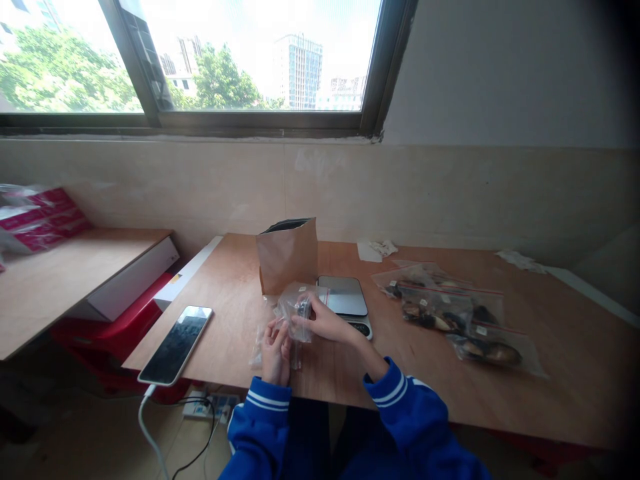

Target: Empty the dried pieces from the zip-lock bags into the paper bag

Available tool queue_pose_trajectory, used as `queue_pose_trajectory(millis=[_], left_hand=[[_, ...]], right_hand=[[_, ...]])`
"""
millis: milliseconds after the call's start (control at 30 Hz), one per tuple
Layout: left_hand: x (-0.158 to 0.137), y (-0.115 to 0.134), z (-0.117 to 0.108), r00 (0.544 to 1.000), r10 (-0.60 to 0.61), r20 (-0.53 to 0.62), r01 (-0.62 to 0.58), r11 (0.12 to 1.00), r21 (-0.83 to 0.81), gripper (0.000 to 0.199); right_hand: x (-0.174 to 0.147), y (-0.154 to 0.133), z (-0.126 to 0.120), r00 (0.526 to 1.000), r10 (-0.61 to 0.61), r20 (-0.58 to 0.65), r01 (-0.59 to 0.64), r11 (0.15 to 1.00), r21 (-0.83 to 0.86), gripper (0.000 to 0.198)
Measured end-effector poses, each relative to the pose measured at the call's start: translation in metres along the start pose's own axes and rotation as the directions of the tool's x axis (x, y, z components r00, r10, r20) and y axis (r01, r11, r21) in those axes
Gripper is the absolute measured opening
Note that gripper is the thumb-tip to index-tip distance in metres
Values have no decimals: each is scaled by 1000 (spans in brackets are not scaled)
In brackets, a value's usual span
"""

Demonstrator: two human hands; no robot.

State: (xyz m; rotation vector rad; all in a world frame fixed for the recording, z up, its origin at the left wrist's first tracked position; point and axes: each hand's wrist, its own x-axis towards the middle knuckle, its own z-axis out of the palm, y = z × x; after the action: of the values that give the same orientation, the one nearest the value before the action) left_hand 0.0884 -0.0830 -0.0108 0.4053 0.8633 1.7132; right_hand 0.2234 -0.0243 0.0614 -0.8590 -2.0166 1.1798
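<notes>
Between my two hands is a clear plastic bag [301,313] with something small and dark inside that I cannot make out. My right hand [325,321] grips its right side, fingers closed. Lower down, my left hand [277,348] has its fingers curled at the bag's lower left edge. More clear plastic [257,353] lies on the table by the left hand. Just behind the hands an open brown paper bag [289,260] stands upright. A flat scale [345,297] with a silver plate is partly hidden behind my right hand and wrist.
Several zip bags [435,310] with dark and pale contents lie to the right on the wooden table [400,373]. A phone [176,347] with a white cable rests near the left edge. Crumpled white paper [383,249] is at the back. A power strip [210,405] sits below.
</notes>
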Motion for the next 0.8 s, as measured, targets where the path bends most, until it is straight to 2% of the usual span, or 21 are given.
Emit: queue_pose_trajectory(millis=[267,333,433,533,600,700,800], left_hand=[[-2,0,0,998,-48,35,46,998,51,26],[-2,0,0,998,-45,42,43,997,56,27],[-2,0,0,997,-40,67,36,998,53,27],[-2,0,0,996,-45,74,43,999,27,26],[-1,1,1,997,-72,27,72,997,-10,26],[0,4,2,993,-116,-37,114,991,-67,21],[1,5,3,992,-126,-20,123,987,-107,17]], right_hand=[[7,19,7,991,128,-40,-116,968,221,43],[8,22,8,985,170,-13,-160,953,259,47],[8,23,7,976,205,69,-216,930,296,46],[7,21,5,975,207,86,-223,935,276,38],[6,19,3,978,201,52,-208,947,243,34],[8,16,-2,977,201,-76,-180,957,225,31],[9,12,-10,954,213,-212,-153,952,266,31]])
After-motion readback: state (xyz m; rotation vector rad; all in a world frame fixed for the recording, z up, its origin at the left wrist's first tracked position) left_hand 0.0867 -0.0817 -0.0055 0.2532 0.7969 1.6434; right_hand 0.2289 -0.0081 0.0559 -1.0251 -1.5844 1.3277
